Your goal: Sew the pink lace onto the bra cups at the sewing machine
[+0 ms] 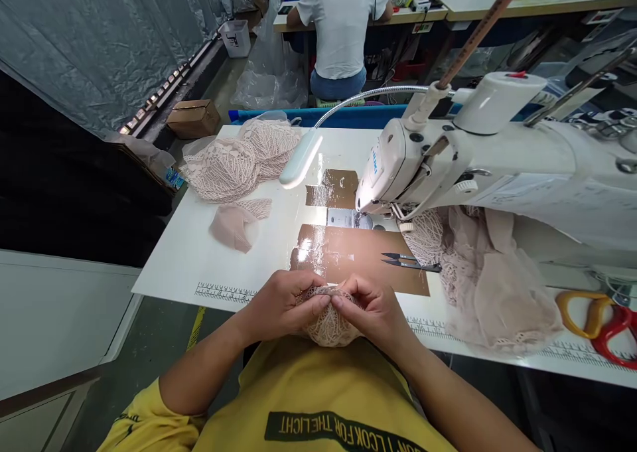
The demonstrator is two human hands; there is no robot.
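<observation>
Between my two hands a beige lace piece (332,327) hangs at the table's front edge, its upper rim pinched. My left hand (293,304) is closed on the rim's left side, thumb on top. Close beside it, my right hand (371,309) pinches the same rim, the two thumbs almost touching. Fingers and fabric folds hide part of the lace. Just beyond my right hand, dark thread snips (411,262) lie on a brown taped patch (368,249).
A white sewing machine (478,153) with a lit lamp (301,158) stands right of centre. Lace cups (239,156) and a sheer scrap (233,226) lie left. More lace fabric (512,293) and scissors (597,316) lie right. A person (343,27) sits beyond.
</observation>
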